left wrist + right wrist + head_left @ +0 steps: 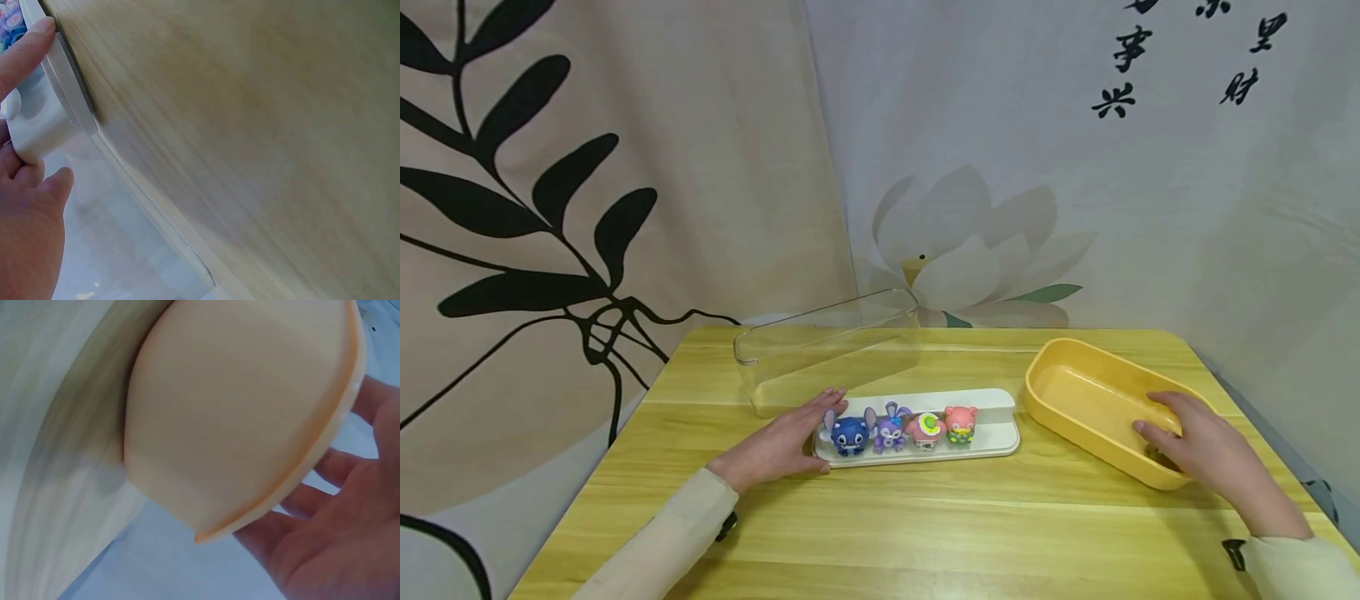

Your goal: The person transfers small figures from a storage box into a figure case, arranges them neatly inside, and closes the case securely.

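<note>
A white display stand on the table carries a row of small cartoon figures: a blue one, a purple rabbit-eared one, a pink one with a green and yellow swirl and a pink one in green. My left hand grips the stand's left end, thumb at the front corner, fingers behind. To the right is a yellow tray. My right hand reaches over its rim, thumb and forefinger apart. Beneath that hand, a small brownish object is partly hidden.
Behind the stand, a clear plastic cover stands on the wooden table. Curtains printed with leaves, a lotus and writing hang beyond the table's back edge.
</note>
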Demonstrator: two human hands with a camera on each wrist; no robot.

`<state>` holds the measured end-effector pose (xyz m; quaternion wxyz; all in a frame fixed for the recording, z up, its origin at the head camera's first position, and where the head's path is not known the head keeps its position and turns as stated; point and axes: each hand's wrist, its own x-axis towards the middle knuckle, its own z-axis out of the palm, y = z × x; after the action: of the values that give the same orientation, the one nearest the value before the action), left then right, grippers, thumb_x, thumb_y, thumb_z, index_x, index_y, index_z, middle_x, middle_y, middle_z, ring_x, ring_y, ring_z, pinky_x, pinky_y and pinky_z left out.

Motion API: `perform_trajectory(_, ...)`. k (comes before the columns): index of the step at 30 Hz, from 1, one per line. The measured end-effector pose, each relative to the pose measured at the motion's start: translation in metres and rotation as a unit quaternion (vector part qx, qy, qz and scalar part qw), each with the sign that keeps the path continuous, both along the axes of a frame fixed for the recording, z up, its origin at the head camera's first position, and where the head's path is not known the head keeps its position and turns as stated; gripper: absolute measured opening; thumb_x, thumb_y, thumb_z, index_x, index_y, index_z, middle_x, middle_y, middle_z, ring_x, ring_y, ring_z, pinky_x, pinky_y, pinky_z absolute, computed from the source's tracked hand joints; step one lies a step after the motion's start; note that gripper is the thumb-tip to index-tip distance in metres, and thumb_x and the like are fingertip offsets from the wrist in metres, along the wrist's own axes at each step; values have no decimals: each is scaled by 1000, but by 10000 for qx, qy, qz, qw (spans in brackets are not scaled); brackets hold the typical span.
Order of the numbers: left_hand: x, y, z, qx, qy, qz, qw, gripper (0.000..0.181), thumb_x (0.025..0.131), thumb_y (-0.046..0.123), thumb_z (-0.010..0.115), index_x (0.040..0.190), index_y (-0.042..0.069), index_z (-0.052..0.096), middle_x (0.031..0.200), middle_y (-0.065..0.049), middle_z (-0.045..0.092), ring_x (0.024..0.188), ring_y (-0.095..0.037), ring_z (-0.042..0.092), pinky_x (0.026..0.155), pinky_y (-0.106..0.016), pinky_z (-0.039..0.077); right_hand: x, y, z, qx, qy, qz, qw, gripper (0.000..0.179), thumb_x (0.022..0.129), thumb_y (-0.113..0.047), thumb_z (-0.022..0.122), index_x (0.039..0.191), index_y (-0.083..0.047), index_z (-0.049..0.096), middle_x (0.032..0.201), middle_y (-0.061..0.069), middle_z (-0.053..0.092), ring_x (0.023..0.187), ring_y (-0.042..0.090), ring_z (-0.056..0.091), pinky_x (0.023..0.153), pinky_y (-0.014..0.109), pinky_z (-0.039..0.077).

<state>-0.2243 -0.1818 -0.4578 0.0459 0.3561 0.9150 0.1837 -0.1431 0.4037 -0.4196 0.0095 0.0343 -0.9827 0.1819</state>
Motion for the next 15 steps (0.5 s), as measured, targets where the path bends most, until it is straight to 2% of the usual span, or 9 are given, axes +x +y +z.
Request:
perform_trajectory(10, 0, 0, 0, -38, -82, 45, 9999, 99, 84, 33, 88, 164, 16, 33, 172, -9, 19, 156, -30, 23, 119, -53, 36, -11, -9, -2, 105, -271, 145, 9995, 68, 104, -40, 62, 138, 18, 50, 130, 42, 56, 101, 50, 66, 77, 64, 56)
perform_trajectory(14, -1, 0, -1, -27, -111, 59, 9999, 99, 84, 32, 88, 164, 17, 32, 172, -10, 19, 156, -30, 23, 119, -53, 36, -12, -13, -2, 150, -345, 115, 9992, 66, 104, -40, 61, 137, 17, 52, 128, 42, 58, 101, 51, 65, 78, 63, 55)
perform_trajectory(15, -1, 0, -1, -29, -120, 70, 9999, 99, 84, 32, 88, 164, 17, 32, 172, -10, 19, 156, -30, 23, 119, -53, 36, -12, -14, -2, 139, -363, 106, 9992, 66, 104, -40, 61, 137, 17, 51, 123, 40, 61, 100, 50, 66, 78, 63, 55)
